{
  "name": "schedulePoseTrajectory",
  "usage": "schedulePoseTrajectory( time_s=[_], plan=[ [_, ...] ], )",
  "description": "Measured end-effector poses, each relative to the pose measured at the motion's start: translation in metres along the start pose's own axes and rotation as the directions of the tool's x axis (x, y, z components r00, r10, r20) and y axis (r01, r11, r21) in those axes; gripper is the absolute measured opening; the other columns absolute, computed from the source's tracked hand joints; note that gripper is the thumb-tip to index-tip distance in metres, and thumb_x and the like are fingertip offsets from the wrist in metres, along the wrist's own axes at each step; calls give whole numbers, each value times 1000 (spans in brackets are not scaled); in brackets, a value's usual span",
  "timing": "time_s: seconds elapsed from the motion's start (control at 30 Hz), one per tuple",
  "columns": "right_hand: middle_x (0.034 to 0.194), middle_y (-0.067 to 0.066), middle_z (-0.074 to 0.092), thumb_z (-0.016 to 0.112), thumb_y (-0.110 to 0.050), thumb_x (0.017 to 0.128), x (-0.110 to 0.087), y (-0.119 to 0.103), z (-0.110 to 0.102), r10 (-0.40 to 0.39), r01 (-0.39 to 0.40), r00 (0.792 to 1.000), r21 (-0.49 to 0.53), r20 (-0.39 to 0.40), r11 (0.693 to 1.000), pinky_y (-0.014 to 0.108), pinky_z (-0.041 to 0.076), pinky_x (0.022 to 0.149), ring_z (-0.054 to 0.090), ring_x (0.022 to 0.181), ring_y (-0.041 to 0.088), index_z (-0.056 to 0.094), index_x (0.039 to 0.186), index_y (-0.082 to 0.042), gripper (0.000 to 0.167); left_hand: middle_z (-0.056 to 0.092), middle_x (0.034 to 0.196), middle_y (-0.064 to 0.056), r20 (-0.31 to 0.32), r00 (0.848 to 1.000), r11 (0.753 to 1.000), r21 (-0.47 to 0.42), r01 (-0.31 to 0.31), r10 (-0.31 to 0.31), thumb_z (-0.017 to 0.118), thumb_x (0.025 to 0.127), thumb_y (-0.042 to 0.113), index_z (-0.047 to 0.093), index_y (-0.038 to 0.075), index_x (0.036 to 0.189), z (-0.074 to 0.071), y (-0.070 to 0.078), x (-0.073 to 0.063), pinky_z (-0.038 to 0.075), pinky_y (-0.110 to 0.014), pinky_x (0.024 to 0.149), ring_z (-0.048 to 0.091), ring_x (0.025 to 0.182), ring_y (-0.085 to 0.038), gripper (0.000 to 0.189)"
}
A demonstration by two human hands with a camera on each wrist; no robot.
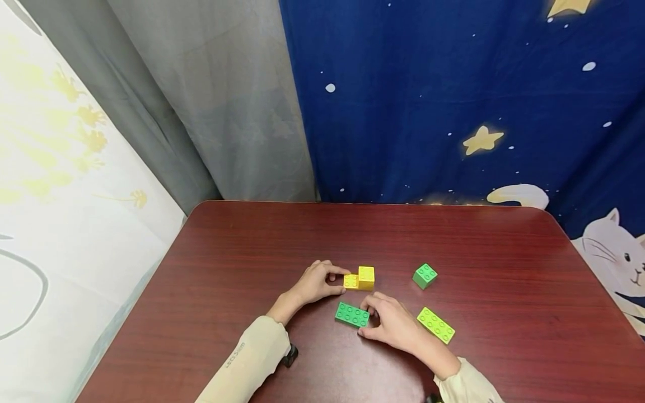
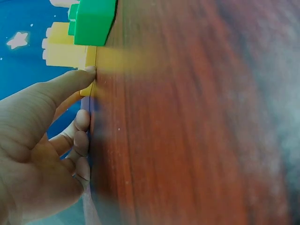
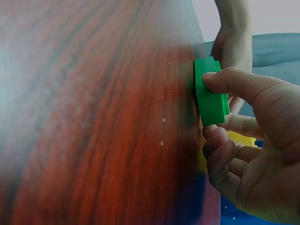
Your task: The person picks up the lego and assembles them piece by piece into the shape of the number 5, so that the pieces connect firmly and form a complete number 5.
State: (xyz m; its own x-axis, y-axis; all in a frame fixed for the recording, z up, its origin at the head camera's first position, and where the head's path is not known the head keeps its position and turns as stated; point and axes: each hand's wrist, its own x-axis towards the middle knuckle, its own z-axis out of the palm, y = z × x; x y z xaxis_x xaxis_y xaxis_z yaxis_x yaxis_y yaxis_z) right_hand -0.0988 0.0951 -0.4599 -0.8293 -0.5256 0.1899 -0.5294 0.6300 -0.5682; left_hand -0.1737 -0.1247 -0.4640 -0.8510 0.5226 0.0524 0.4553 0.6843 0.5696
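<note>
Our right hand [image 1: 395, 324] pinches the dark green brick [image 1: 352, 314] flat on the bench [image 1: 242, 252] — long axis left-right, just nearer us than the yellow block [image 1: 360, 278] our left hand [image 1: 314, 282] pinches.

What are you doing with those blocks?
A person sits at a dark red table with toy building blocks. The left hand pinches the yellow blocks, a low one joined to a taller one. The right hand grips the end of a long green block lying flat on the table. A small green block and a lime block lie untouched to the right.
</note>
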Motion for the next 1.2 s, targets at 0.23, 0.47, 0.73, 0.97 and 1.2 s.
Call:
schedulePoseTrajectory(
  time_s=[0.23, 0.47, 0.73, 0.97, 1.2],
  plan=[
    [81, -5, 51, 77, -17, 70, -4, -1, -12, -3, 7, 998, 61, -57, 998, 21, 41, 57, 46, 63, 4, 64, 95, -12, 29, 49, 75, 1, 2, 1000, 1000, 5, -12, 12, 73, 82, 25, 68, 20, 116, -1, 3, 0, 27, -27, 62, 37, 70, -13, 35],
    [87, -5, 52, 77, -16, 74, -2, 5, -28, 12, 3, 985, 90, -170, 996, 19, 39, 52, 45, 56, 2, 62, 103, -12, 33, 49, 77, 1, 12, 999, 999, 39, -38, 37, 71, 84, 26, 59, 17, 128, 0, 4, -2, 26, -28, 63, 36, 70, -14, 46],
    [89, -2, 53, 78, -15, 74, 15, 16, -41, 59, -32, 965, 110, -255, 993, 22, 40, 53, 46, 56, 6, 59, 108, -9, 39, 53, 116, -6, 5, 996, 991, -97, -87, 88, 72, 77, 16, 43, 9, 139, -18, 8, -7, 35, -39, 85, 38, 103, -23, 69],
    [82, 1, 51, 77, -16, 76, 32, 21, -39, 118, -78, 959, 159, -259, 984, 24, 40, 51, 44, 55, 7, 54, 102, -12, 35, 60, 115, 3, -145, 987, 969, -226, -96, 64, 75, 79, 30, 59, 17, 124, -19, 20, 2, 40, -42, 87, 40, 104, -21, 50],
    [93, 4, 56, 77, -18, 77, 37, 23, -38, 91, -52, 961, 153, -261, 987, 24, 39, 49, 44, 55, 6, 57, 104, -14, 33, 62, 104, 5, -193, 981, 970, -238, -54, 7, 74, 81, 31, 64, 20, 113, -16, 16, 6, 42, -42, 82, 41, 96, -18, 35]
  ],
)
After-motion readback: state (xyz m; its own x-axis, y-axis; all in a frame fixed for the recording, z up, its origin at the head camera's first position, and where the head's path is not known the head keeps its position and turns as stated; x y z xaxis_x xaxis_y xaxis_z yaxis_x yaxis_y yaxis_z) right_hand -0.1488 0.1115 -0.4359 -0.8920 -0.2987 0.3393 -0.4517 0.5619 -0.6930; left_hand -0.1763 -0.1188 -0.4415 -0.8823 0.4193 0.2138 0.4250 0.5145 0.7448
